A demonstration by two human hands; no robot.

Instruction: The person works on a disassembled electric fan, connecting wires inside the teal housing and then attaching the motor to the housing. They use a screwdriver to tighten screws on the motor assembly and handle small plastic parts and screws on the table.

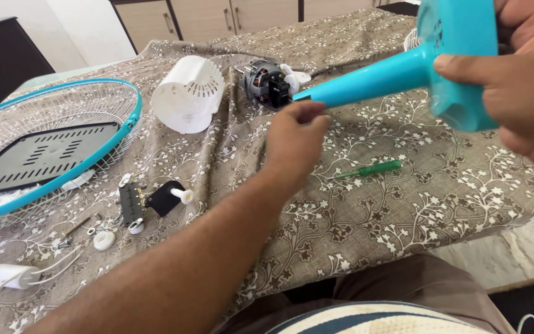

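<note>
My right hand (514,80) grips the round turquoise base of a fan stand (403,71) at the upper right, tilting it so the neck points left toward the exposed fan motor (266,82). My left hand (296,133) hovers just below the neck's tip, fingers curled together with nothing seen in them. A green screwdriver (369,169) lies on the patterned cloth to the right of my left hand.
A white motor cover (188,93) lies left of the motor. A fan grille (128,120) with a turquoise rim holds a black plate (44,156) at far left. A black switch part (146,201), screws, washers and a white capacitor (8,276) lie near the front left.
</note>
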